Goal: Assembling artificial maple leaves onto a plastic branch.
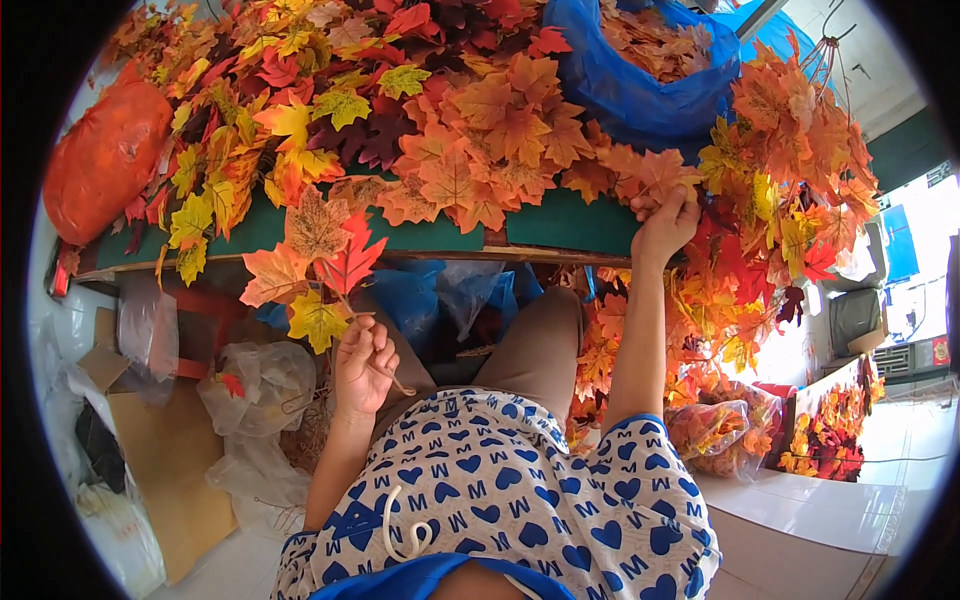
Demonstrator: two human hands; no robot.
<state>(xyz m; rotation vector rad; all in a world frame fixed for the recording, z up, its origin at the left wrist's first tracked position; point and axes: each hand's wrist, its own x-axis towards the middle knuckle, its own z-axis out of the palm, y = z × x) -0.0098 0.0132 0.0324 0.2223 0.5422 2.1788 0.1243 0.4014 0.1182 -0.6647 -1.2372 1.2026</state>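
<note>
My left hand (362,365) pinches the brown stem of a small spray of artificial maple leaves (318,235). Its leaves are orange, red and yellow, and they fan out above my fingers in front of the table edge. Out to the right, my right hand (665,222) is closed at the table's edge on an orange artificial maple leaf (655,175), whose stem is hidden by my fingers. A heap of loose orange leaves (490,130) lies on the green table (570,222) between and beyond my hands.
A blue plastic bag (640,100) full of orange leaves stands at the back. An orange-red bag (108,160) sits at the table's left end. Leaf garlands (800,170) hang on the right. Cardboard (165,470) and clear plastic bags (265,385) lie on the floor at left.
</note>
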